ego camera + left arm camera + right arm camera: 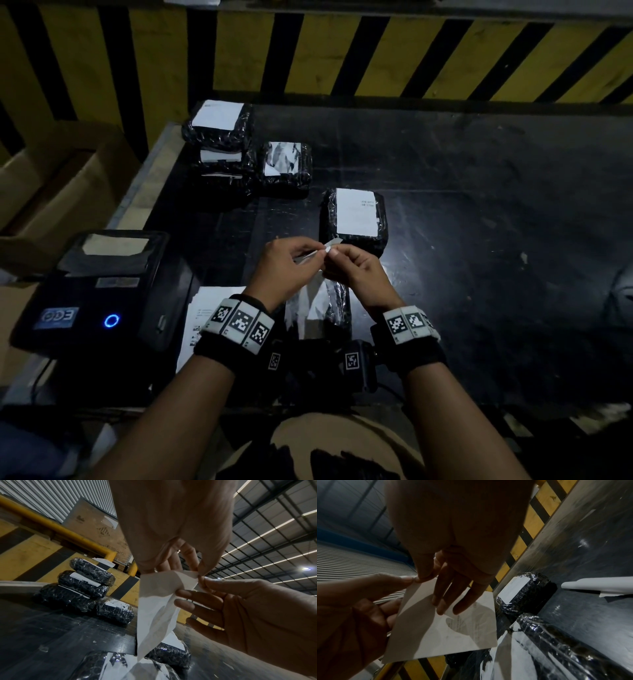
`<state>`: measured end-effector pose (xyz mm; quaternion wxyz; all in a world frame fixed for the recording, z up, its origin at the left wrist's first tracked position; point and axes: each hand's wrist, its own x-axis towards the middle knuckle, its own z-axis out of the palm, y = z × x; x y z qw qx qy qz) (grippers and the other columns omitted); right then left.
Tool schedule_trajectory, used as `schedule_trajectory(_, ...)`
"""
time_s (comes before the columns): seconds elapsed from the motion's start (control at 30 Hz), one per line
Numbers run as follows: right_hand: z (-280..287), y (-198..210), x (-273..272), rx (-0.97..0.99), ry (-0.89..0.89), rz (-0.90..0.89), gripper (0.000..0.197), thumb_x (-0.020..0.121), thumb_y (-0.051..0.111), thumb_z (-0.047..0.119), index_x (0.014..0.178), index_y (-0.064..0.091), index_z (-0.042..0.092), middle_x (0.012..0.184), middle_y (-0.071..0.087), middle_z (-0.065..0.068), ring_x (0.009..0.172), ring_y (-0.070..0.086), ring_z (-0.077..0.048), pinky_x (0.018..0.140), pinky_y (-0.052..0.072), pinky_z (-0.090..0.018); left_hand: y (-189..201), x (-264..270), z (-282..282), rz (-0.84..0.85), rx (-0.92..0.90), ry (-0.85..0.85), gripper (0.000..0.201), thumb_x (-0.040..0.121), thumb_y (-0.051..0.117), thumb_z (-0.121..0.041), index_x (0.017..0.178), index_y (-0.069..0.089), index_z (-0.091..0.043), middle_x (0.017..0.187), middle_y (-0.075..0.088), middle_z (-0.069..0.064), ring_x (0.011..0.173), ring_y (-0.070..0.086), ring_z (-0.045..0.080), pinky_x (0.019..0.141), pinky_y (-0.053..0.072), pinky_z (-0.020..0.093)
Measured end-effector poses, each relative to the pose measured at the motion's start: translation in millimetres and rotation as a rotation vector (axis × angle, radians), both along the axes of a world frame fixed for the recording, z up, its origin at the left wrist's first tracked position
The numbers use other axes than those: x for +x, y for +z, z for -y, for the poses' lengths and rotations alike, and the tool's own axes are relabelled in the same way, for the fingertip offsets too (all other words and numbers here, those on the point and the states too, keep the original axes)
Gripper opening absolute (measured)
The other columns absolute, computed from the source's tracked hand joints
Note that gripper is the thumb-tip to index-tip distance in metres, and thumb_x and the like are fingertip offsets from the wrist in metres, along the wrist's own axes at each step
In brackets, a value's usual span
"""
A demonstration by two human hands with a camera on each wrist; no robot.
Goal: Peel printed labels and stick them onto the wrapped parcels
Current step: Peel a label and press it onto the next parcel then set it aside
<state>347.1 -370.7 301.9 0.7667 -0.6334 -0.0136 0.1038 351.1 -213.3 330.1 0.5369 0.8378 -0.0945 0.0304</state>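
Both hands meet above the black table and hold one white label sheet (334,242) between them. My left hand (310,254) pinches its top corner with thumb and forefinger. My right hand (337,256) pinches the same corner, its other fingers spread behind the sheet (445,628). The sheet (157,608) hangs down from the pinch, slightly curled. Directly below lies a black wrapped parcel (337,308) with torn white label remains on top. Just beyond the hands sits another parcel (356,216) with a full white label.
A stack of three labelled parcels (219,150) and a single parcel (286,168) sit at the far left of the table. A black label printer (96,294) with a blue light stands near left, white sheets (202,315) beside it. Cardboard boxes (51,178) stand further left.
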Motion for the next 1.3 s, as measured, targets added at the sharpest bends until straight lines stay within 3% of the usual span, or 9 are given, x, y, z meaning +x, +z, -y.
schedule_trajectory(0.17,0.7,-2.8,0.2,-0.036,0.008,0.024,0.015,0.098,0.051,0.01,0.099,0.066,0.007,0.098,0.069,-0.015,0.095,0.066,-0.023,0.095,0.049,-0.046,0.2,-0.6,0.8,-0.037,-0.005,0.009,0.01,0.082,0.072,-0.017,0.092,0.074,-0.017,0.09,0.074,-0.005,0.088,0.068,0.0,0.085,0.054,0.02)
schedule_trajectory(0.23,0.1,-3.2,0.2,-0.051,0.01,0.04,0.015,0.097,0.052,0.011,0.096,0.067,0.01,0.095,0.07,-0.012,0.092,0.066,-0.021,0.095,0.049,-0.046,0.2,-0.3,0.4,-0.046,0.0,0.008,0.007,0.082,0.073,-0.02,0.089,0.074,-0.019,0.088,0.073,-0.008,0.088,0.068,0.001,0.085,0.055,0.023)
schedule_trajectory(0.4,-1.9,-4.1,1.3,-0.075,0.019,0.069,0.018,0.097,0.052,0.011,0.091,0.068,0.016,0.086,0.073,0.003,0.086,0.069,-0.011,0.086,0.052,-0.033,2.2,0.3,0.3,-0.064,0.001,0.02,0.008,0.083,0.071,-0.02,0.088,0.074,-0.015,0.086,0.073,-0.006,0.086,0.069,0.002,0.085,0.056,0.023)
schedule_trajectory(0.67,-1.6,-9.1,4.9,-0.079,-0.06,0.002,0.016,0.099,0.049,0.01,0.09,0.062,0.009,0.082,0.072,-0.002,0.076,0.071,-0.009,0.069,0.052,-0.019,6.5,8.6,-2.2,-0.041,-0.063,0.136,0.01,0.09,0.061,-0.014,0.083,0.068,-0.013,0.081,0.071,-0.002,0.076,0.066,0.008,0.068,0.052,0.014)
schedule_trajectory(0.8,-0.8,-13.9,5.8,-0.096,-0.152,-0.056,0.021,0.101,0.046,0.011,0.087,0.061,0.007,0.072,0.072,0.003,0.068,0.069,-0.008,0.067,0.051,-0.022,-2.7,14.3,-8.7,-0.115,-0.12,0.166,0.011,0.09,0.062,-0.02,0.08,0.067,-0.021,0.084,0.072,-0.002,0.082,0.069,0.014,0.078,0.058,0.035)
schedule_trajectory(0.9,-4.7,-7.8,5.2,-0.027,-0.142,-0.086,0.025,0.102,0.04,0.012,0.104,0.062,0.002,0.084,0.072,-0.007,0.077,0.07,-0.014,0.072,0.053,-0.024,-4.9,11.3,-10.3,-0.15,-0.153,0.148,0.011,0.09,0.062,-0.021,0.08,0.066,-0.024,0.088,0.073,0.002,0.084,0.071,0.022,0.075,0.059,0.049)
schedule_trajectory(1.0,-12.5,0.3,5.3,0.024,-0.134,-0.091,0.026,0.102,0.04,0.019,0.102,0.066,0.011,0.089,0.071,-0.005,0.085,0.068,-0.02,0.074,0.052,-0.025,-1.4,8.2,-9.9,-0.162,-0.173,0.15,0.015,0.092,0.061,-0.016,0.08,0.064,-0.023,0.089,0.072,0.004,0.084,0.071,0.023,0.072,0.059,0.05)
schedule_trajectory(1.2,-23.5,-2.0,3.0,-0.068,-0.175,0.04,0.011,0.096,0.057,0.018,0.091,0.066,0.013,0.081,0.069,0.0,0.078,0.07,-0.018,0.069,0.054,-0.021,6.0,5.2,-13.2,-0.184,-0.194,0.144,0.012,0.092,0.06,-0.014,0.083,0.064,-0.019,0.091,0.072,0.009,0.086,0.071,0.024,0.079,0.058,0.05)
schedule_trajectory(1.3,-23.0,-1.4,3.6,-0.109,-0.199,0.066,0.016,0.096,0.057,0.016,0.085,0.067,0.011,0.078,0.07,-0.003,0.074,0.07,-0.017,0.075,0.058,-0.03,9.3,5.1,-13.1,-0.199,-0.205,0.146,0.01,0.093,0.059,-0.015,0.084,0.063,-0.016,0.09,0.072,0.011,0.084,0.071,0.026,0.074,0.059,0.051)
